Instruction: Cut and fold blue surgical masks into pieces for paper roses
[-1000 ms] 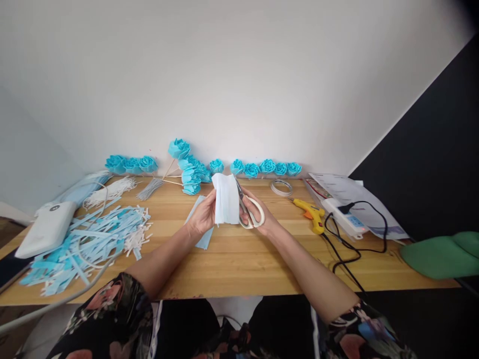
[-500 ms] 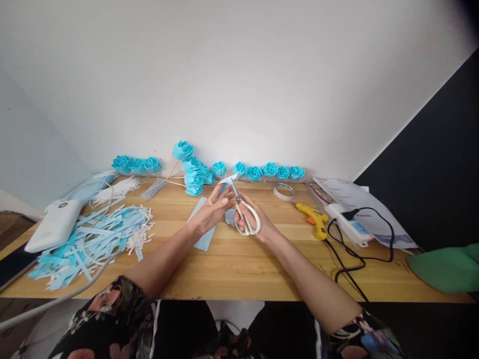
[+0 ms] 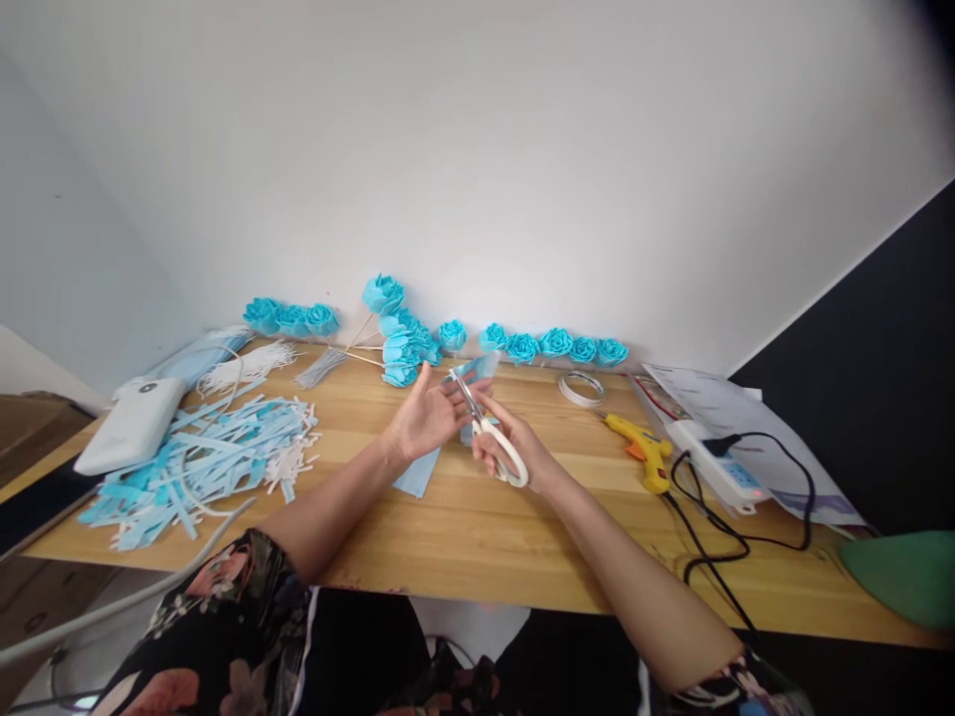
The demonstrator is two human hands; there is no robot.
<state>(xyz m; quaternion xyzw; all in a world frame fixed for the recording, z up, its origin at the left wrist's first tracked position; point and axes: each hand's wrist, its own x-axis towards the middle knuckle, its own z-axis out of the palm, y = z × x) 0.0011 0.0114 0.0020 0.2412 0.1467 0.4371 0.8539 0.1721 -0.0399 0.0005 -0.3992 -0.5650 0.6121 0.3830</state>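
Observation:
My left hand (image 3: 425, 418) is turned palm up, its thumb raised and its fingers stretched to the right. A thin light blue piece of sheet (image 3: 484, 366) shows at those fingers and seems held between them; the exact grip is hidden. My right hand (image 3: 514, 447) is closed around white-handled scissors (image 3: 505, 449), whose blades point up and left, across the left fingertips. Beneath the left hand a light blue strip (image 3: 418, 475) lies on the table, partly covered. Another small blue piece (image 3: 467, 434) lies between the hands.
Blue artificial flowers (image 3: 556, 342) line the wall. Cut blue strips (image 3: 216, 457) are heaped at left beside a white power bank (image 3: 132, 426). On the right are a tape roll (image 3: 582, 389), a yellow glue gun (image 3: 643, 449), a power strip (image 3: 720, 467) and black cords.
My left hand has rolled further palm up, with its thumb lifting away. The blue piece has shifted right and the scissors have turned slightly. The whole view has swung a little left.

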